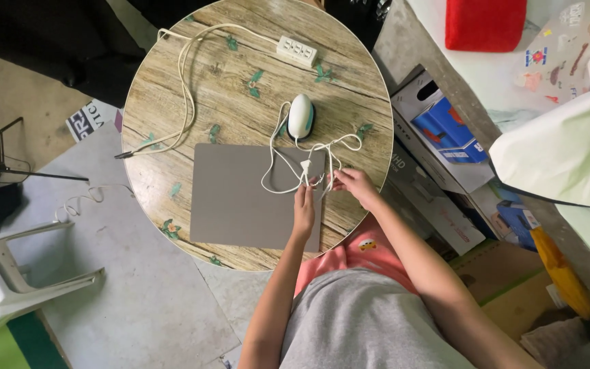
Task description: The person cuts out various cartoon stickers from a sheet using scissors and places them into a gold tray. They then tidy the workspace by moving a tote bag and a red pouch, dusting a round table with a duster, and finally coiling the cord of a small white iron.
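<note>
While our left hand [303, 205] pinches the small white plug [305, 165] at the end of a thin white cable [278, 147], our right hand [354, 183] grips a nearby stretch of the same cable, fingers closed round it, so the loose loops are held apart between the two hands. Both hands sit over the right edge of a flat grey mat [247, 198], which gives them a smooth spot to work on. From there the cable tangles upward to a white, egg-shaped mouse [300, 116] resting just above the mat. Farther up, a white power strip [297, 50] lies near the far rim of the round wooden table [165, 89], its cream cord [184, 82] trailing down the left side.
</note>
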